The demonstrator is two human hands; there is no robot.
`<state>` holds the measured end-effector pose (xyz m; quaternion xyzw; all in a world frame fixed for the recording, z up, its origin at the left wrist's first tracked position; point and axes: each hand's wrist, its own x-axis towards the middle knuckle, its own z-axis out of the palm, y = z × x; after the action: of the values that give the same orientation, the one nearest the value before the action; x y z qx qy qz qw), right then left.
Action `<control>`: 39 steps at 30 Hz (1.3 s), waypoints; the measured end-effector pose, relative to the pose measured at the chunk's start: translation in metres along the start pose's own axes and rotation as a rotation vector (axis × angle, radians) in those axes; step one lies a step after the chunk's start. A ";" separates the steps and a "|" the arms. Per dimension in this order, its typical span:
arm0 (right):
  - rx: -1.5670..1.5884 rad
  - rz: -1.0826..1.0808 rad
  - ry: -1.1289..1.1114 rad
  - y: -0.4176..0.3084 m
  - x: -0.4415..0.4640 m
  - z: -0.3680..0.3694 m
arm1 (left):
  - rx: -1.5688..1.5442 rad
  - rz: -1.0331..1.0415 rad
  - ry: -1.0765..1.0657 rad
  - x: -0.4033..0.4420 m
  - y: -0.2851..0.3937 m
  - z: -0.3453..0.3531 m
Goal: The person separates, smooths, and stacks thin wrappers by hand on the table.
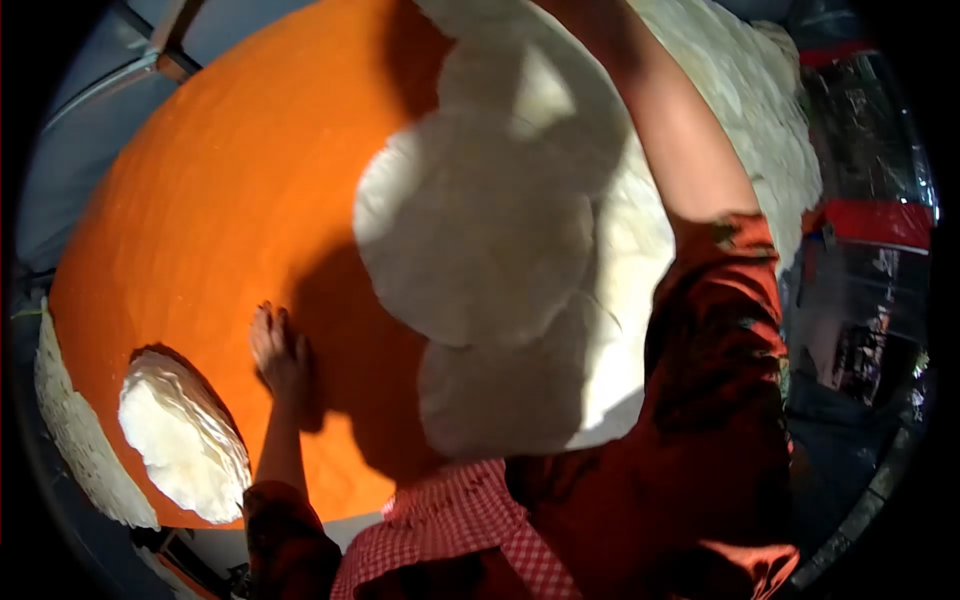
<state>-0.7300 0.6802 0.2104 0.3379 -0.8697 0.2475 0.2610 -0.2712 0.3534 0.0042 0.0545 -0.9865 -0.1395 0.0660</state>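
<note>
My left hand [279,352] lies on the orange surface [230,190], its fingers apart and nothing in them. To its lower left is a stack of thin white flatbread-like rounds [185,440]. Several large, thin, pale rounds [480,230] overlap on the right part of the orange surface, partly in shadow. My right arm reaches up past their right side to the top edge of the view. There it is dark and blurred, and the right hand itself does not show.
Beyond my right arm lies a large pile of pale sheets [740,110]. Plastic-wrapped packages [870,300] with red bands stand at the far right. More pale sheets [85,440] sit at the lower left edge. A metal frame [160,55] is at the top left.
</note>
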 end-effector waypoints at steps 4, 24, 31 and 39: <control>-0.046 -0.285 -0.147 -0.076 -0.178 -0.098 | -0.013 0.062 0.053 0.006 0.008 -0.007; 0.713 1.267 -0.351 -0.074 -0.280 -0.079 | -0.744 -0.198 0.118 -0.208 0.128 -0.016; 0.976 1.285 -0.105 -0.193 -0.306 -0.232 | -1.478 -0.741 -0.385 -0.322 0.217 -0.014; 0.035 1.115 -0.098 -0.159 -0.575 -0.195 | -2.025 -1.003 -0.641 -0.329 0.276 0.024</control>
<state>-0.1947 0.9588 0.0384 -0.1576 -0.9237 0.3464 0.0442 0.0253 0.6653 0.0219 0.3222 -0.2649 -0.8781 -0.2345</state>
